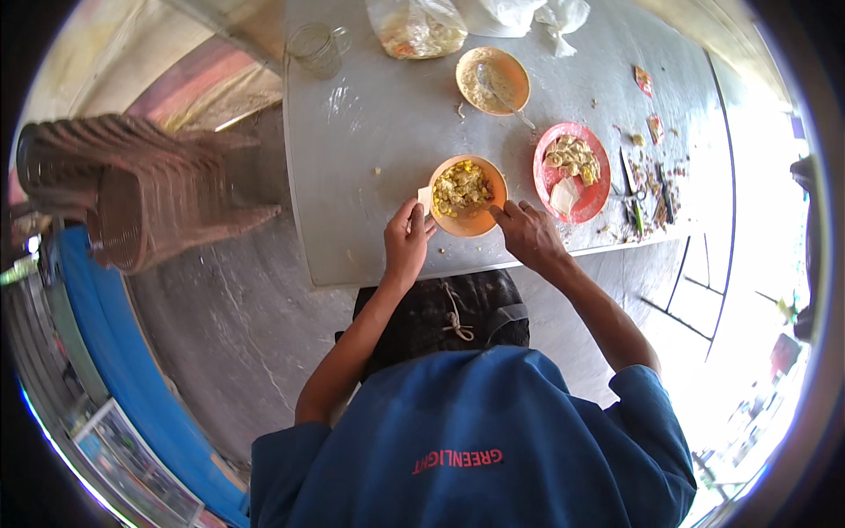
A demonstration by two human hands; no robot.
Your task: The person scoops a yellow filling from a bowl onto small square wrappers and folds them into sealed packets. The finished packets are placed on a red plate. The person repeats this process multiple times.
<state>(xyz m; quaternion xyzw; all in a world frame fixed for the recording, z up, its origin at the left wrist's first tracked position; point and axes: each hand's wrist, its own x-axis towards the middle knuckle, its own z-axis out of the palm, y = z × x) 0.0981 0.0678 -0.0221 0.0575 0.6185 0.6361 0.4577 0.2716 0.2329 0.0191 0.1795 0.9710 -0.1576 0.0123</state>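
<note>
My left hand [407, 239] is beside the left rim of an orange bowl [472, 229]. A small pale, flat wrapper sheet [424, 199] is pinched in its fingers, next to that rim. The bowl contains a crumbly yellow and whitish filling [463, 188]. At the bowl's lower right rim is my right hand [532, 234], its fingers closed and reaching over the edge; what they grip is hidden. To the right, a pink-red plate [601, 201] carries a pile of folded pale dumplings [572, 158] and a white flat piece [564, 195].
Farther back stand another orange bowl [524, 88] with pale batter and a spoon [514, 107], a glass mug [318, 50] and a filled plastic bag [419, 31]. A knife [627, 170], scissors [639, 193] and scraps lie right of the plate. Stacked brown plastic chairs [132, 189] stand left of the table [352, 132].
</note>
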